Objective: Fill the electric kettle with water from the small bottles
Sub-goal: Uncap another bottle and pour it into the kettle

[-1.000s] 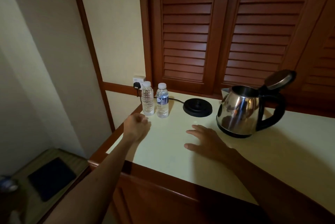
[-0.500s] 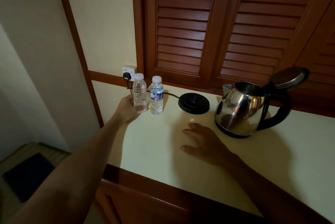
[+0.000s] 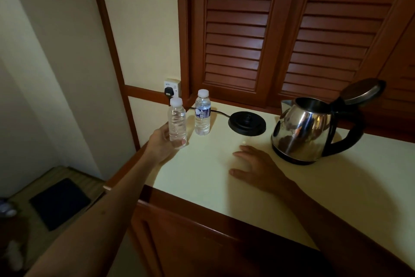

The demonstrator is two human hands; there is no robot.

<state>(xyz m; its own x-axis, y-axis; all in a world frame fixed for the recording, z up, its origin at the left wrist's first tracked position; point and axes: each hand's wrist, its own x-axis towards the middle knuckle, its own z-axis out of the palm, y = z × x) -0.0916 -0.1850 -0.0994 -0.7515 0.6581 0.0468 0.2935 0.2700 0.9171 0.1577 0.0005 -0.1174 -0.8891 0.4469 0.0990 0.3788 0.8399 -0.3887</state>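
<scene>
Near the cream countertop's [image 3: 202,178] left edge, left hand [image 3: 160,144] clamps 1 clear unlabelled plastic bottle [image 3: 177,123]; right hand [image 3: 258,169] lies flat, fingers spread, beside the steel kettle [image 3: 301,128].

Dim room, cream plaster walls [image 3: 56,52] framed in reddish-brown wooden trim [image 3: 107,30]. Behind the pale cream countertop [image 3: 336,187], dark red-brown louvred wooden shutters [image 3: 235,30] — slats closed. White wall socket [image 3: 172,86] with a black plug. Lower left, striped wooden floor [image 3: 74,178] — dark rectangular mat [image 3: 59,202] on it.
</scene>
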